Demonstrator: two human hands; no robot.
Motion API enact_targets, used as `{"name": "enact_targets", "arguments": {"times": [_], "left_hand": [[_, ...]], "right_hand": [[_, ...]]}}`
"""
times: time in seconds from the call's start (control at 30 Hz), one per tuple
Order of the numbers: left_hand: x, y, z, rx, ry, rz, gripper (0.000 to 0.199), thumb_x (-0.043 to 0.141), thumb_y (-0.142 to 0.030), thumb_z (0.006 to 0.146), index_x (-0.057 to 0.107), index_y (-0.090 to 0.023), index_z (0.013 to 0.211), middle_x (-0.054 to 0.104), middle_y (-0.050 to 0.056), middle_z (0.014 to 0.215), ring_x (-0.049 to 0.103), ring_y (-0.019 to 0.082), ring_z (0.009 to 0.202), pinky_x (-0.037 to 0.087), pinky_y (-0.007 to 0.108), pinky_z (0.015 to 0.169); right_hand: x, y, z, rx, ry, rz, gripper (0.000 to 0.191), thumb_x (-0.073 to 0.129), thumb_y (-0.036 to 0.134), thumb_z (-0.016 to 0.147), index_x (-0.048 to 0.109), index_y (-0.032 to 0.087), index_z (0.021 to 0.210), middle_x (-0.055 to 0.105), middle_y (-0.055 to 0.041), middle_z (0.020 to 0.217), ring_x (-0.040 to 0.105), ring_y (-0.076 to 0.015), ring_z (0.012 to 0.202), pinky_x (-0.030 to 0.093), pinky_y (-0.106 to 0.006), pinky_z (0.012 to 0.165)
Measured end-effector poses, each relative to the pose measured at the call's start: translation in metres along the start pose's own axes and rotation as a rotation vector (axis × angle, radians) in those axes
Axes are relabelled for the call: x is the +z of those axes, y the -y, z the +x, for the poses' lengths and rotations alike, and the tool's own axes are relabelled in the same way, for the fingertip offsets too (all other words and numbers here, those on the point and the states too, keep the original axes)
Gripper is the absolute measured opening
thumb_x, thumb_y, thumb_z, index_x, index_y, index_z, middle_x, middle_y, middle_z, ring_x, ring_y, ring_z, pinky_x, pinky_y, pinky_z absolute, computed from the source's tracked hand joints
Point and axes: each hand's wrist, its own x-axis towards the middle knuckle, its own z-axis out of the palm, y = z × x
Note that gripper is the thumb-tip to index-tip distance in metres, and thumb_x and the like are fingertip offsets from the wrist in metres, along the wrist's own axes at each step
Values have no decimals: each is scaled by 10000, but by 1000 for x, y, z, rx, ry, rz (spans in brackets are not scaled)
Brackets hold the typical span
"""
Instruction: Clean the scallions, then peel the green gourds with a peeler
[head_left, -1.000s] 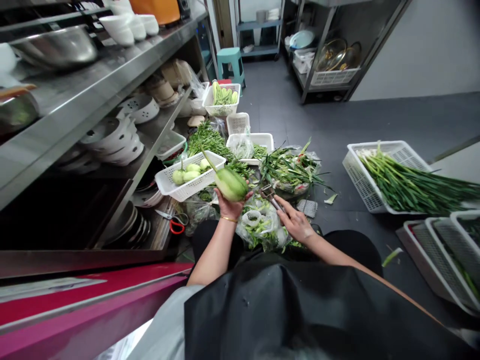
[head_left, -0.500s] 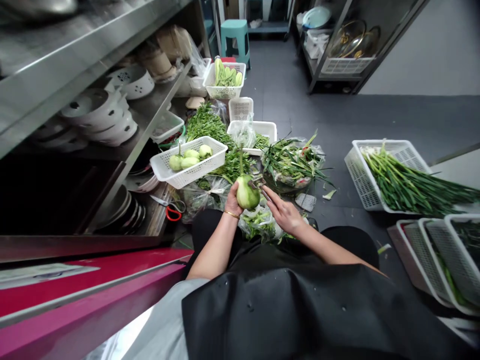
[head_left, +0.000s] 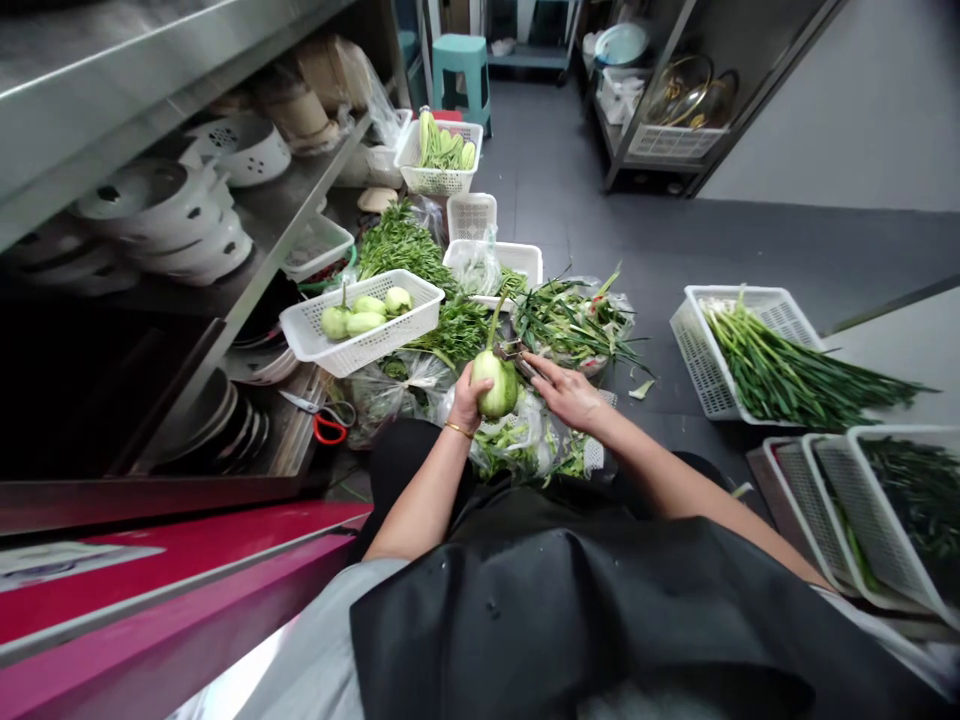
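Observation:
My left hand (head_left: 465, 400) is closed around the side of a round green gourd (head_left: 496, 392), with its thumb across the skin. The gourd's long stem points up and away from me. Pale peeled skin shows on its left part, darker green on its right. In my right hand (head_left: 571, 398) is a peeler (head_left: 514, 350), its head close to the stem end; whether the blade touches is too small to tell. A bag of green peelings (head_left: 510, 445) lies below my hands. Several pale gourds (head_left: 366, 318) rest in a white basket (head_left: 341, 358) to the left.
Leafy greens (head_left: 405, 245) and a heap of long green leaves (head_left: 574, 320) lie ahead. Red-handled scissors (head_left: 328, 428) lie on the lower shelf edge at left. A basket of green stalks (head_left: 694, 355) stands on the right, with stacked baskets (head_left: 874, 500) nearer. Metal shelving (head_left: 150, 75) overhangs the left.
My right hand has brought the peeler up toward the gourd's stem end. My left thumb now lies further across the gourd. The whole view has shifted slightly.

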Motion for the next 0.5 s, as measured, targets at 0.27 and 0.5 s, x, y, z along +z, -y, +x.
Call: {"name": "enact_targets", "arguments": {"times": [0.27,0.5], "left_hand": [[-11,3,6,88,-70,190,636,810,-295,479,627,-168,1075,643,39,966,592,186,862,457,262,789],[1,-1,-5,166,26,354,678,834,-233,450,642,-183,1098,636,56,1033,569,231,963,428,314,892]], "right_hand": [[18,-28,-77,67,97,25,465,368,294,940,501,157,1364,583,-102,1301,574,-254,1170,467,-405,1004],[10,-1,-24,18,-79,68,506,369,284,934,404,220,1435,513,-39,1388,490,-191,1262,387,-351,1082]]}}
